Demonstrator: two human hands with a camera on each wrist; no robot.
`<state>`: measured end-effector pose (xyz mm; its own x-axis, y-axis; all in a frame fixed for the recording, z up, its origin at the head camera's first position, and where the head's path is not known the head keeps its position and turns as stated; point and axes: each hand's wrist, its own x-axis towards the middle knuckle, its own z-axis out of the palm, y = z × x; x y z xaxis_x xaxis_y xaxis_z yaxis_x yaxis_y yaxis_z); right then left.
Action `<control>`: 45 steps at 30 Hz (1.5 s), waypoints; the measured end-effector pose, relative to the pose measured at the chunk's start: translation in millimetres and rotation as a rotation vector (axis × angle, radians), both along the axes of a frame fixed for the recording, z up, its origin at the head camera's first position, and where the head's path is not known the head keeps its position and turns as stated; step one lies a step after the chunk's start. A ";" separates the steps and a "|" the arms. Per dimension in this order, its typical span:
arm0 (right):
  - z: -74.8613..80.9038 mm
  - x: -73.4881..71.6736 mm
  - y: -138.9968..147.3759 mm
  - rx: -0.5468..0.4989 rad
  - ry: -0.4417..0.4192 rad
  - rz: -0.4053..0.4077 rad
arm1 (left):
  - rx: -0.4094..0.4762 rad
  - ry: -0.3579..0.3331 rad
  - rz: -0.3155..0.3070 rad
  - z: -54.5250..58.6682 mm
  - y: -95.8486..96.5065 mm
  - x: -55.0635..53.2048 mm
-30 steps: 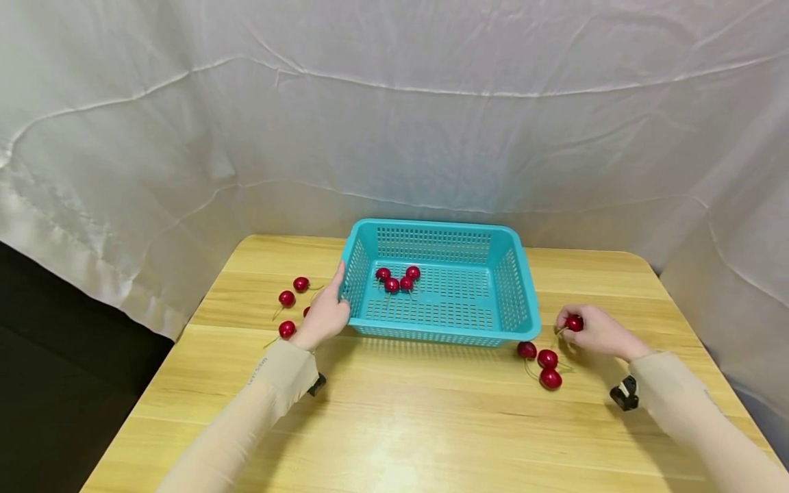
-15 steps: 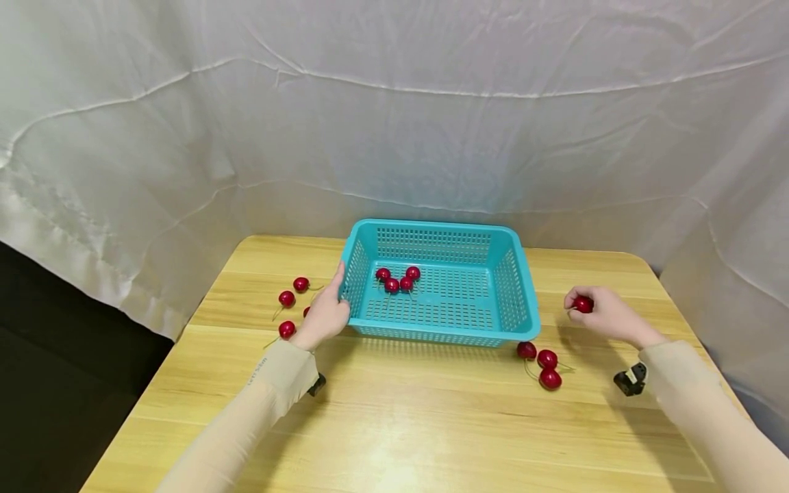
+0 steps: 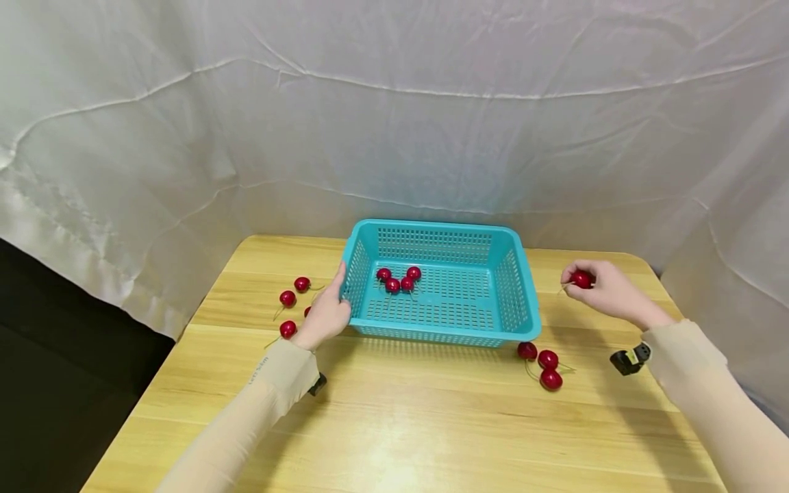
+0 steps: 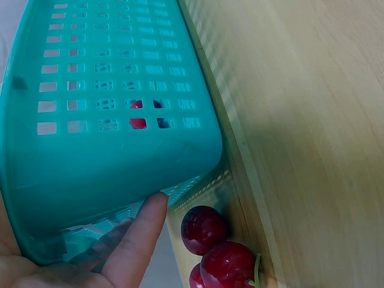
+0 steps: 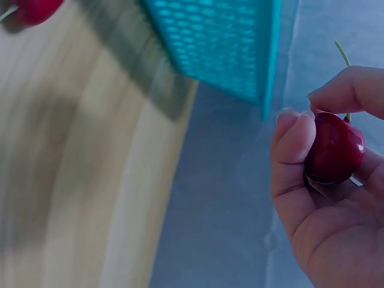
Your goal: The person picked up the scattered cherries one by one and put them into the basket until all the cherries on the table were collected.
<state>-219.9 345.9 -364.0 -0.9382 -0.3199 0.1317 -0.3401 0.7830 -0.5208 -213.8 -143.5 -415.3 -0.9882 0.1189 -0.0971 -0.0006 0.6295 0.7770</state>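
A turquoise perforated plastic basket (image 3: 440, 332) stands toward the back of the table, with several red cherries (image 3: 392, 285) in its left half. At its front left corner my left hand (image 3: 327, 318) grips it; in the left wrist view a finger (image 4: 139, 243) lies against the outer wall. My right hand (image 3: 607, 293), raised over the table to the right of the basket, holds a cherry (image 5: 335, 149) between thumb and fingers. The stem sticks out past the fingertips. Three cherries (image 3: 550, 379) lie together near the basket's front right corner.
Left of the basket lie several more cherries (image 3: 287, 299) with stems, one partly hidden behind my left hand. Pale cloth (image 3: 431, 137) hangs behind and beside the wooden table (image 3: 394, 418). Black surface (image 3: 68, 383) shows past the table's left edge.
My right hand has lifted the cherry from beside the three on the right and moved it up and back. My left hand and the basket stay in place.
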 end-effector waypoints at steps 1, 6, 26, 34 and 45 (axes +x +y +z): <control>3.3 -0.9 -2.9 0.000 0.012 0.008 | 0.001 0.002 -0.001 0.1 0.0 -0.1; 18.5 -5.7 -19.0 0.011 0.016 0.028 | 0.004 0.004 -0.003 0.4 0.7 -0.2; 51.0 -36.1 -101.6 0.016 -0.034 0.166 | -0.014 0.013 -0.005 -0.4 -0.1 0.1; 56.2 -50.7 -132.2 0.007 -0.026 0.220 | -0.006 0.011 -0.002 0.7 -1.0 0.7; 48.9 -67.1 -170.7 0.017 -0.064 0.246 | 0.001 -0.001 0.008 2.3 -0.5 2.0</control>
<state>-287.0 175.3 -315.2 -0.8383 -0.5411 0.0666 -0.4878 0.6900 -0.5347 -211.8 -144.1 -413.0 -0.9890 0.1107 -0.0980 -0.0067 0.6284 0.7778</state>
